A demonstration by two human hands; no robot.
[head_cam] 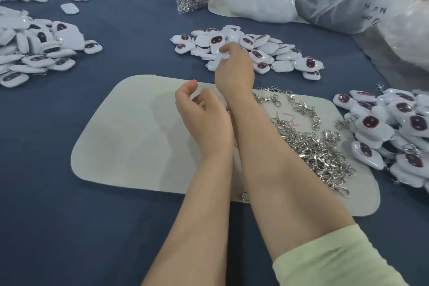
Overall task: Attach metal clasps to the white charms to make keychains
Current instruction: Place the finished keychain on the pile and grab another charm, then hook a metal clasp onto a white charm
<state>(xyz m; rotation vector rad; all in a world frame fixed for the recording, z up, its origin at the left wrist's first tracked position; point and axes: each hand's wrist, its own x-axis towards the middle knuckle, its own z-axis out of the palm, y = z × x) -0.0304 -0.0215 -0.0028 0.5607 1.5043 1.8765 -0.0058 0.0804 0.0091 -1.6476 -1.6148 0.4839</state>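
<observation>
Blue cloth table, pale felt mat (130,137). Right hand (234,69) pinches one white charm (219,59) at the near edge of the charm pile (250,51); charms are glossy and rounded, with dark red-rimmed ovals. Left hand (204,114) sits just nearer, loosely curled and empty. Metal clasps (308,146) are heaped to the right of both wrists.

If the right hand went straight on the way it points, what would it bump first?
The right hand points at the middle pile of white charms. Its fingertips already seem to touch the pile's near edge, so that comes first, though depth is unclear.
</observation>
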